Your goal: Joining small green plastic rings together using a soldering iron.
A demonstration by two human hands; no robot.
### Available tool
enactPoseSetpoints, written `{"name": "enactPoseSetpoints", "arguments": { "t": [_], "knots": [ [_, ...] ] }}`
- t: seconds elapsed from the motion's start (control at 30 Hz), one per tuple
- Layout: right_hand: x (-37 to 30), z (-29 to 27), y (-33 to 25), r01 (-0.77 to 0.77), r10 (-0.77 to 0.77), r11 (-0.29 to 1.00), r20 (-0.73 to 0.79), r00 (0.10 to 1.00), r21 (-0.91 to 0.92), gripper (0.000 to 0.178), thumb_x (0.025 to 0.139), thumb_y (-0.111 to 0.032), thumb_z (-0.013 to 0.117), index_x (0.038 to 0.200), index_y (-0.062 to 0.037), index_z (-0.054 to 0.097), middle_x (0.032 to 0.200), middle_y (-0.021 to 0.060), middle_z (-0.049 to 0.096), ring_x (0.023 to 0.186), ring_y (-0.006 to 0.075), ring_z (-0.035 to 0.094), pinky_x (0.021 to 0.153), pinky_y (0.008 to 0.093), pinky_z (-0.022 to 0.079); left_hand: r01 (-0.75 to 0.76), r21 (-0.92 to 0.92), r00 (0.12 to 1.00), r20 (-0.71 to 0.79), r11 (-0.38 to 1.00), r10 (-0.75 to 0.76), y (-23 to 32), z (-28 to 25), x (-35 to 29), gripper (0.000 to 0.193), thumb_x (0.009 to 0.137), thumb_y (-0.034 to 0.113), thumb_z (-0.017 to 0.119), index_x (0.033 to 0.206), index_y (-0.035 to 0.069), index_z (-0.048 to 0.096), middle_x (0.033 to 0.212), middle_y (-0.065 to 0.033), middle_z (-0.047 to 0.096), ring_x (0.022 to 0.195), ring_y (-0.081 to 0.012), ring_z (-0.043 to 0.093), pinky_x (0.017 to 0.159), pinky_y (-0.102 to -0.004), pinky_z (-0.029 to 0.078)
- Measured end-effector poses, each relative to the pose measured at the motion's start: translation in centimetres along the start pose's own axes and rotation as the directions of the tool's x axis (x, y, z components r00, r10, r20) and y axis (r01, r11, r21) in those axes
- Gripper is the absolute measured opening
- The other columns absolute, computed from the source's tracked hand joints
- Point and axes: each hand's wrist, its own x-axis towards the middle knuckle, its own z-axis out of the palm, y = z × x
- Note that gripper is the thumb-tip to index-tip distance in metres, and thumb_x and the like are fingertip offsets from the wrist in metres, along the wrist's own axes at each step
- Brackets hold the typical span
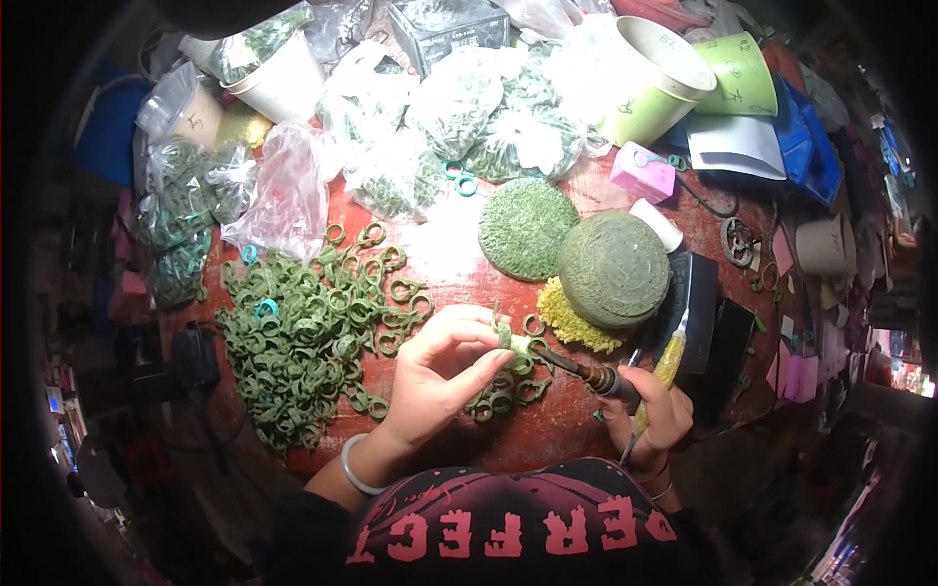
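My left hand point(442, 369) pinches a small green ring point(505, 336) between thumb and fingertips, above the table's middle. In my right hand point(657, 410) is a soldering-iron-like tool point(592, 375) with a dark collar and a thin metal rod. Its tip points left, close to the ring; whether they touch I cannot tell. A slim yellow-handled tool point(670, 359) with a pale tip also slants up from my right hand. Several loose green rings point(500, 394) lie below my left fingers. A large heap of similar rings point(313, 342) spreads to the left.
Right of centre, a round dark-green block point(614, 269) rests over a yellow frilly piece point(576, 317), beside a green textured disc point(529, 229). Filled plastic bags point(459, 98) and buckets point(664, 68) crowd the back. A pink block point(642, 174) stands right of the bags; a black box point(696, 313) is farther right.
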Motion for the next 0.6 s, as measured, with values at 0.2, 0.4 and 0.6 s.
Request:
{"name": "enactPoseSetpoints", "arguments": {
  "t": [0.2, 0.4, 0.6],
  "knots": [
    [0.11, 0.1, 0.04, -0.017, 0.017, 1.0, 0.007, 1.0, 0.011, 0.034, 0.088, -0.03, 0.083, 0.105, -0.002, 0.073, 0.083, 0.0115, 0.073, 0.068, 0.0286, 0.07, 0.063, 0.0333, 0.052, 0.005, 0.043, 0.998, 0.061, 0.999, -0.008, 0.11, -0.23, 0.03, 0.021, 0.09, -0.015, 0.069, 0.108, -0.003, 0.07, 0.126, -0.0145, 0.061, 0.118, -0.0231, 0.064, 0.104, -0.0387, 0.055],
    [-0.08, -0.04, -0.03, -0.023, 0.023, 1.0, 0.052, 0.998, -0.013, 0.033, 0.087, -0.029, 0.084, 0.105, -0.003, 0.073, 0.083, 0.0106, 0.073, 0.069, 0.0285, 0.07, 0.064, 0.0336, 0.052, 0.006, 0.088, 0.997, 0.077, 0.996, -0.012, 0.19, -0.09, 0.06, 0.022, 0.09, -0.015, 0.069, 0.11, -0.004, 0.07, 0.127, -0.0153, 0.061, 0.117, -0.0235, 0.066, 0.103, -0.0377, 0.056],
    [0.29, 0.33, -0.1, -0.018, 0.017, 0.998, 0.022, 1.0, 0.053, 0.034, 0.085, -0.03, 0.085, 0.104, -0.0039, 0.074, 0.081, 0.0099, 0.072, 0.068, 0.0284, 0.069, 0.063, 0.0346, 0.051, 0.015, 0.113, 0.997, 0.07, 0.994, -0.023, -0.12, -0.36, -0.27, 0.023, 0.09, -0.016, 0.069, 0.109, -0.005, 0.07, 0.125, -0.0133, 0.06, 0.115, -0.0223, 0.066, 0.101, -0.0361, 0.057]
  ]
}}
